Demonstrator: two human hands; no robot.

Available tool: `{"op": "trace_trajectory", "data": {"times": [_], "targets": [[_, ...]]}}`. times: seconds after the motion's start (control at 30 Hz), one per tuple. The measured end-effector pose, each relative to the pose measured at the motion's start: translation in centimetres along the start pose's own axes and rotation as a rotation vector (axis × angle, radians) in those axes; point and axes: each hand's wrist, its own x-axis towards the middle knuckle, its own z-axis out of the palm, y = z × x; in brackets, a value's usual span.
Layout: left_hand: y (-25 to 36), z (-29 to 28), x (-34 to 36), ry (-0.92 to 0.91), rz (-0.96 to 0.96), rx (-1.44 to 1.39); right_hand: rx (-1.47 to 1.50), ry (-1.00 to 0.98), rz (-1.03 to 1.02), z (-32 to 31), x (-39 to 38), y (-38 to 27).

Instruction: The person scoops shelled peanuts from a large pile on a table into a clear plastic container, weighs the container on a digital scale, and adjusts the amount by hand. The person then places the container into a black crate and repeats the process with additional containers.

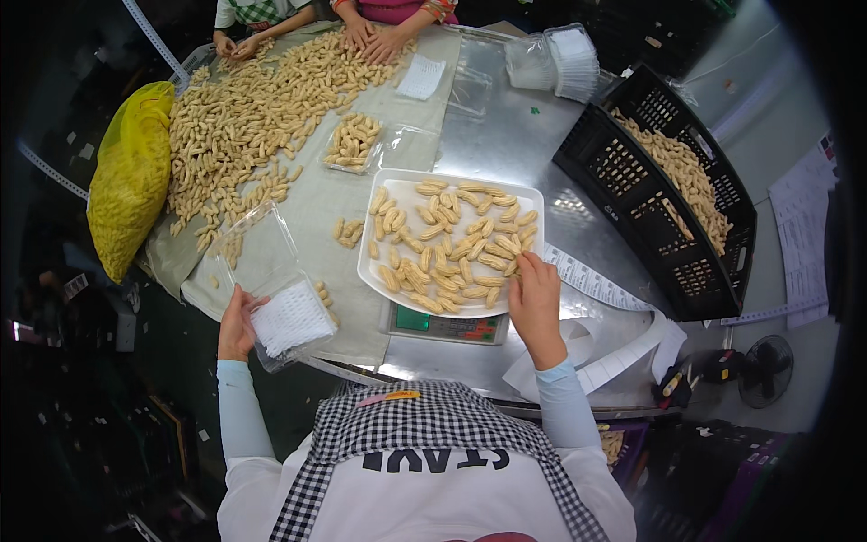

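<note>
Fingers (522, 267) among snacks (452, 253), one tray (384, 181)

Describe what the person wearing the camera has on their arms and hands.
Both forearms are covered by snug, plain pale blue sleeves that end at the wrists. The left hand and right hand are bare: no gloves, and no rings or watch that I can make out. Higher up, the sleeves run into a white top under a black-and-white checked apron.

A tray (379, 194) of pieces sits on a scale (444, 325) at the table's near edge. Left of the tray lies a pile (244, 117), with a sack (131, 176) beyond it. Right of the tray stands a crate (659, 190).
</note>
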Motion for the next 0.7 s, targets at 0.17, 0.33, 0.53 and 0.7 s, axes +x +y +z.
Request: {"op": "trace_trajectory", "data": {"times": [0.17,0.33,0.53,0.7], "targets": [[0.7,0.5,1.1,0.003,-0.038,0.026,0.113,-0.015,-0.042,1.6,1.6,-2.5],[1.7,0.3,2.9,-0.060,-0.033,0.100,0.128,0.087,0.028,0.8,3.4,-1.5],[3.0,2.5,5.6,-0.138,-0.048,0.129,0.113,-0.028,-0.049,0.5,9.3,-2.5],[3.4,4.6,7.3,-0.185,-0.059,0.133,0.090,-0.323,-0.108,3.2,11.7,-1.8]]}}
